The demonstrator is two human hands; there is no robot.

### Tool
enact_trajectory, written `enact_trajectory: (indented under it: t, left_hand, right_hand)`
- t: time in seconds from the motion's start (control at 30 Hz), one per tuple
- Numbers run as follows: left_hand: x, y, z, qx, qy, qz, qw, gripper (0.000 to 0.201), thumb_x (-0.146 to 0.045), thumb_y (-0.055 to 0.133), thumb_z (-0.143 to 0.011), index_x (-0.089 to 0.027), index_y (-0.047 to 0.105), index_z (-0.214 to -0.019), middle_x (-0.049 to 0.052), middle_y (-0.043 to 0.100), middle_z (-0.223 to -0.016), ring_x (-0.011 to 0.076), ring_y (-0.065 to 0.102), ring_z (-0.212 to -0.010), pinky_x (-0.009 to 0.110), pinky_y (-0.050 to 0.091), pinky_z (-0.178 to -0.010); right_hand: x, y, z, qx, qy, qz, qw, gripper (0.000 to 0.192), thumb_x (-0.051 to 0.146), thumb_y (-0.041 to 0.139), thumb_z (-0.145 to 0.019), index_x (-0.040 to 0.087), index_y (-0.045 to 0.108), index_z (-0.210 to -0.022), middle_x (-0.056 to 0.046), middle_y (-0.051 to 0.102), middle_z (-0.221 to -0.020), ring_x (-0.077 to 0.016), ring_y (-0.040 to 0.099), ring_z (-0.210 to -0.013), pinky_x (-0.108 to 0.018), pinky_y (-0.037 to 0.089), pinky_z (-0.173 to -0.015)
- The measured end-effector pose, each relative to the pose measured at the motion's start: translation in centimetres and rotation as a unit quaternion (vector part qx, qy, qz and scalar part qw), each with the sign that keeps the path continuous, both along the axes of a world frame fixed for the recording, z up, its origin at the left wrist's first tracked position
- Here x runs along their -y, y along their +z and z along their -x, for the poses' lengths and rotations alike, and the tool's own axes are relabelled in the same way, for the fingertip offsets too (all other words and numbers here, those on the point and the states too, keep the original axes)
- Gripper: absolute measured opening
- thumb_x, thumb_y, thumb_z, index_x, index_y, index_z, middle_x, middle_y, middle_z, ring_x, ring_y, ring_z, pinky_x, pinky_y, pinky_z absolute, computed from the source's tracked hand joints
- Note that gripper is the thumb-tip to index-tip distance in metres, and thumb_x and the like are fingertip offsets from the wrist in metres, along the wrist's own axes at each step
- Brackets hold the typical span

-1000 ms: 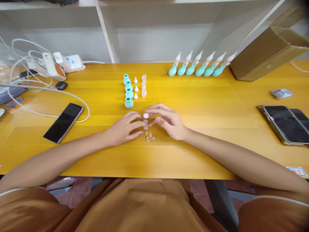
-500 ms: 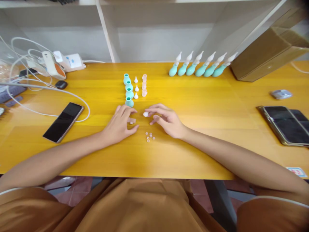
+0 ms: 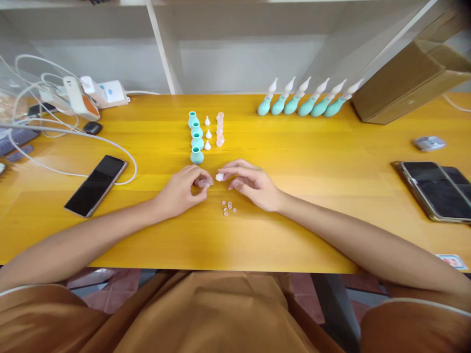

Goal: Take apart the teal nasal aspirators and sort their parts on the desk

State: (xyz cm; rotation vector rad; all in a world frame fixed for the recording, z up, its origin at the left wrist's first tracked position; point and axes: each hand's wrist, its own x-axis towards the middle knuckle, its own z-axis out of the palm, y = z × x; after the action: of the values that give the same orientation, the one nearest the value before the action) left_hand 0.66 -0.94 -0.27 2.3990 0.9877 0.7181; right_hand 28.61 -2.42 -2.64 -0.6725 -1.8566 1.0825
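In the head view, I see the left hand (image 3: 180, 192) pinching a little clear tube (image 3: 207, 182) over the table (image 3: 294, 240). The tube lies sideways, its long way pointing toward the right hand (image 3: 257, 188). That hand's fingertips hold a small white piece (image 3: 219, 177) just beside the tube's end. Tiny rings (image 3: 230, 206) lie nearer the person.

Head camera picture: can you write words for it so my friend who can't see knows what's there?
The left hand holds a clear piece and the right hand a small white piece, over a yellow table. Little rings lie nearer the front edge, four green bulbs stand farther back, and six white-tipped bulbs line the back right.
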Motion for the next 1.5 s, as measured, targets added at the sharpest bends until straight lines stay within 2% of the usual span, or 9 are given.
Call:
enact_trajectory:
  t: [0.13, 0.3, 0.43, 0.57, 0.73, 0.93, 1.1, 1.27, 1.5]
  left_hand:
    - [0.1, 0.2, -0.1, 0.044, -0.003, 0.063, 0.997, 0.017, -0.027, 0.067, -0.1, -0.02, 0.072, -0.114, 0.001, 0.075, -0.096, 0.014, 0.068, -0.079, 0.029, 0.059, -0.079]
    - [-0.1, 0.2, -0.2, 0.09, -0.019, 0.116, 0.989, 0.02, -0.03, 0.07, -0.098, -0.02, 0.071, -0.115, 0.002, 0.077, -0.095, 0.0128, 0.068, -0.076, 0.026, 0.06, -0.073]
    - [-0.2, 0.2, -0.2, 0.081, -0.032, 0.103, 0.991, 0.019, -0.028, 0.07, -0.098, -0.02, 0.073, -0.114, 0.002, 0.075, -0.097, 0.0126, 0.068, -0.078, 0.026, 0.061, -0.076]
    - [-0.2, 0.3, -0.2, 0.089, -0.031, 0.099, 0.991, 0.018, -0.03, 0.07, -0.1, -0.02, 0.074, -0.115, 0.003, 0.074, -0.098, 0.0131, 0.07, -0.08, 0.027, 0.062, -0.079]
    - [-0.3, 0.0, -0.3, 0.13, -0.038, 0.167, 0.977, 0.025, -0.038, 0.075, -0.099, -0.02, 0.075, -0.116, 0.005, 0.078, -0.102, 0.0152, 0.073, -0.084, 0.029, 0.064, -0.08]
    - [-0.9, -0.5, -0.1, 0.188, -0.042, 0.265, 0.945, 0.032, -0.041, 0.083, -0.095, -0.019, 0.077, -0.117, 0.007, 0.08, -0.109, 0.0169, 0.076, -0.093, 0.034, 0.068, -0.092]
    - [-1.3, -0.8, 0.1, 0.196, -0.04, 0.277, 0.94, 0.033, -0.037, 0.089, -0.089, -0.018, 0.079, -0.113, 0.008, 0.081, -0.112, 0.0191, 0.079, -0.097, 0.037, 0.069, -0.097]
    - [-1.3, -0.8, 0.1, 0.188, -0.015, 0.295, 0.937, 0.035, -0.043, 0.089, -0.09, -0.018, 0.08, -0.112, 0.009, 0.083, -0.111, 0.0198, 0.08, -0.096, 0.039, 0.069, -0.097]
    - [-1.4, -0.8, 0.3, 0.177, -0.022, 0.274, 0.945, 0.038, -0.048, 0.088, -0.092, -0.02, 0.084, -0.117, 0.009, 0.083, -0.115, 0.0224, 0.08, -0.101, 0.041, 0.068, -0.097]
  right_hand:
    - [0.0, 0.1, -0.1, -0.013, 0.011, -0.005, 1.0, 0.035, 0.033, 0.063, -0.113, 0.028, 0.075, -0.146, -0.013, 0.065, -0.138, -0.0226, 0.074, -0.117, -0.038, 0.071, -0.091]
    - [0.0, 0.2, -0.2, -0.012, 0.02, 0.0, 1.0, 0.036, 0.037, 0.064, -0.113, 0.028, 0.075, -0.147, -0.013, 0.064, -0.139, -0.0229, 0.074, -0.115, -0.039, 0.071, -0.092]
    - [0.1, 0.2, -0.1, -0.01, 0.032, -0.014, 0.999, 0.037, 0.035, 0.065, -0.113, 0.028, 0.074, -0.148, -0.013, 0.064, -0.14, -0.0231, 0.073, -0.115, -0.039, 0.071, -0.093]
    - [0.2, 0.4, 0.0, -0.01, 0.038, -0.064, 0.997, 0.042, 0.027, 0.064, -0.111, 0.03, 0.072, -0.151, -0.013, 0.065, -0.14, -0.0241, 0.072, -0.116, -0.041, 0.071, -0.094]
    - [0.4, 0.7, 0.0, 0.03, 0.022, -0.122, 0.992, 0.052, 0.026, 0.061, -0.108, 0.032, 0.065, -0.159, -0.014, 0.063, -0.148, -0.0295, 0.068, -0.129, -0.044, 0.071, -0.096]
    - [0.6, 0.9, -0.1, 0.058, 0.015, -0.149, 0.987, 0.061, 0.023, 0.06, -0.106, 0.034, 0.058, -0.167, -0.014, 0.059, -0.157, -0.0331, 0.064, -0.14, -0.047, 0.071, -0.099]
    - [0.6, 0.9, -0.1, 0.064, 0.017, -0.155, 0.986, 0.068, 0.02, 0.06, -0.104, 0.034, 0.053, -0.171, -0.015, 0.056, -0.162, -0.035, 0.059, -0.149, -0.05, 0.069, -0.105]
    - [0.6, 0.9, -0.2, 0.078, 0.025, -0.148, 0.986, 0.072, 0.02, 0.062, -0.104, 0.035, 0.049, -0.173, -0.015, 0.053, -0.168, -0.036, 0.055, -0.155, -0.052, 0.068, -0.108]
    - [0.3, 0.6, -0.3, 0.059, 0.034, -0.131, 0.989, 0.07, 0.015, 0.06, -0.104, 0.034, 0.053, -0.171, -0.013, 0.057, -0.169, -0.033, 0.057, -0.156, -0.048, 0.067, -0.11]
